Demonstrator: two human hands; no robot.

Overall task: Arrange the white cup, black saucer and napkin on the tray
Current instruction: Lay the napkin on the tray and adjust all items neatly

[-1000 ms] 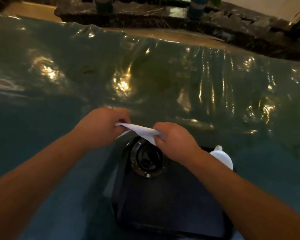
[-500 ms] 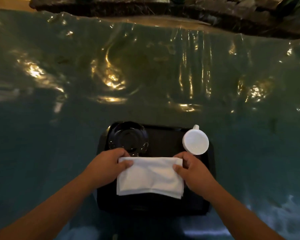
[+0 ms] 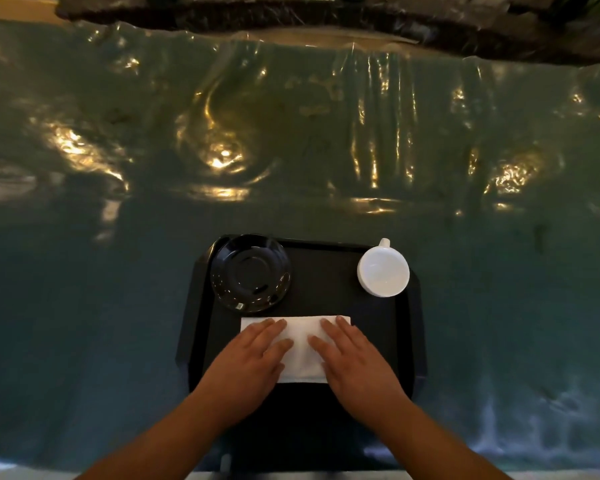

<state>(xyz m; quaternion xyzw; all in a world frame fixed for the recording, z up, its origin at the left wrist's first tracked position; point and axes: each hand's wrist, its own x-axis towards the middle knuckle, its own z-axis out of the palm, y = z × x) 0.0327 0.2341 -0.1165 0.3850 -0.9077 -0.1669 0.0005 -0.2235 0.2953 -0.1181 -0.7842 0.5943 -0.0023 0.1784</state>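
A black tray (image 3: 409, 341) lies on the table just in front of me. A glossy black saucer (image 3: 250, 273) sits in its far left corner. A white cup (image 3: 383, 271) stands upright in the far right corner, handle pointing away. A folded white napkin (image 3: 303, 341) lies flat in the middle of the tray, nearer to me. My left hand (image 3: 248, 362) rests flat on the napkin's left half, fingers spread. My right hand (image 3: 352, 362) presses flat on its right half. Both hands cover much of the napkin.
The table (image 3: 118, 306) wears a teal cloth under wrinkled, shiny plastic that reflects warm lights. Beyond the far edge runs a dark stone ledge (image 3: 326, 15). The table's near edge shows at the bottom of the view.
The napkin was held up by both hands, then laid on the tray. Both hands now lie flat on it instead of pinching its edges.
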